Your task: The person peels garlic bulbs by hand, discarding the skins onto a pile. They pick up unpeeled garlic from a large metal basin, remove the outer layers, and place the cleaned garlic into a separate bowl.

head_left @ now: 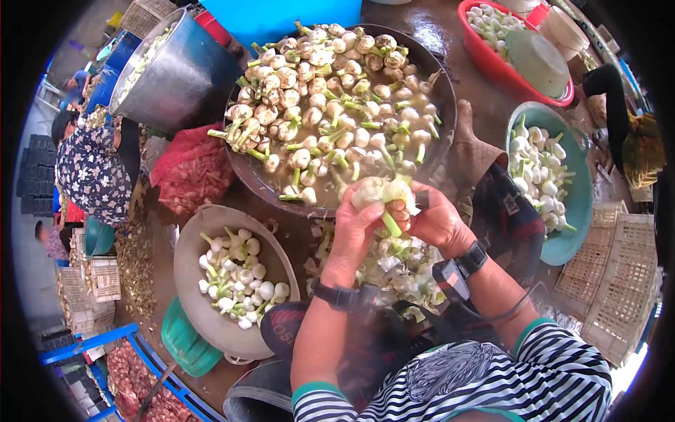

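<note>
Both my hands meet in front of the wide dark basin point(451, 112), holding a garlic bulb point(370, 193) with a green stem pointing down. My left hand point(354, 226) is closed around the bulb's left side. The fingers of my right hand point(441, 224) are closed at its right side, where pale outer skin hangs loose. A small dark object point(422, 200) shows at my right fingers; I cannot make out what it is. Heaped in the basin's muddy water are unpeeled garlic bulbs point(281, 84). Below my hands lies a pile of garlic peelings point(397, 274).
At left, a grey bowl point(193, 281) holds peeled white garlic; at right, a teal basin point(573, 239) holds more. A red net sack point(193, 169), a metal bucket point(190, 77) and a red tub point(485, 67) stand around. Other people are at left and far right.
</note>
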The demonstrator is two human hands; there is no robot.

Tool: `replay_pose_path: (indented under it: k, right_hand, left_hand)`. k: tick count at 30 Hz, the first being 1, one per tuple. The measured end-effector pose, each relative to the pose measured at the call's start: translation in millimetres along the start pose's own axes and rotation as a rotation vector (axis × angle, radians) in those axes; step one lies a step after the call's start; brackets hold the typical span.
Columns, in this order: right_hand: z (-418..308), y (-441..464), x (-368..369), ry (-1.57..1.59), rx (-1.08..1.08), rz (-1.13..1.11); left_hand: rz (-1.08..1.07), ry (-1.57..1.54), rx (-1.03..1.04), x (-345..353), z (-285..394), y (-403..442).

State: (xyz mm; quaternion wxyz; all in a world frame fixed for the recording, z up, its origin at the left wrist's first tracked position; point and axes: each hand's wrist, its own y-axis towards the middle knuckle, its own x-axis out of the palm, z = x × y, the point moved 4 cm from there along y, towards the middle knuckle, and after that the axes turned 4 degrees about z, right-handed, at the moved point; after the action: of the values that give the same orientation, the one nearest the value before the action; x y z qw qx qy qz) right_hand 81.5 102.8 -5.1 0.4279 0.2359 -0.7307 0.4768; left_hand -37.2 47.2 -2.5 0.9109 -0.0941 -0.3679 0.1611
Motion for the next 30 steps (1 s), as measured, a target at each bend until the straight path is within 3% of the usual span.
replay_pose_path:
  k: [3, 5, 7, 9, 11, 12, 13, 15, 17, 19, 21, 30]
  right_hand:
    - [-13.8, -1.2, -3.0, -0.001, -0.173, 0.104]
    - [-57.3, -10.9, -5.8, -1.427, -0.879, 0.307]
    - [-88.2, 0.0, -18.2, 0.097, -0.607, 0.055]
    - [-85.6, -24.3, -3.9, -1.251, -0.817, 0.507]
    - [-47.2, 7.6, -72.7, -2.130, -0.291, 0.316]
    - [-18.9, -15.0, -51.8, -2.192, -0.162, 0.242]
    - [-10.1, -21.6, -54.6, -2.153, -0.321, 0.271]
    - [-27.5, -18.6, -51.0, -1.725, -0.568, 0.241]
    - [-46.9, -31.2, 8.0, -1.565, -0.767, 0.164]
    - [-52.4, -37.8, 46.7, -1.719, -0.808, -0.032]
    - [-40.5, -35.7, 61.8, -1.924, -1.128, -0.259]
    - [-28.7, -32.2, 51.9, -2.277, -1.222, -0.260]
  left_hand:
    - [-0.016, 0.157, -0.044, -7.4, -1.1, -1.2]
    - [-0.105, 0.221, -0.085, -6.4, -2.9, -6.5]
    - [-0.137, 0.061, -0.065, -2.1, -5.4, -12.3]
    - [-0.161, -0.102, -0.115, 4.1, 5.2, -13.7]
    - [-0.107, -0.138, -0.077, 9.3, 11.7, -7.4]
    - [-0.082, -0.100, -0.042, 6.5, 9.7, -5.0]
    - [-0.053, -0.060, -0.008, 1.2, 6.9, -2.3]
    - [-0.034, 0.013, -0.013, -9.5, 0.4, 2.9]
    - [0.017, 0.095, -0.047, -13.1, -3.7, -0.4]
    - [0.087, 0.169, -0.087, -5.8, -7.2, -1.9]
    - [0.058, 0.138, -0.142, 2.3, -4.5, -3.9]
    - [0.018, 0.117, -0.241, 8.0, 2.0, -12.1]
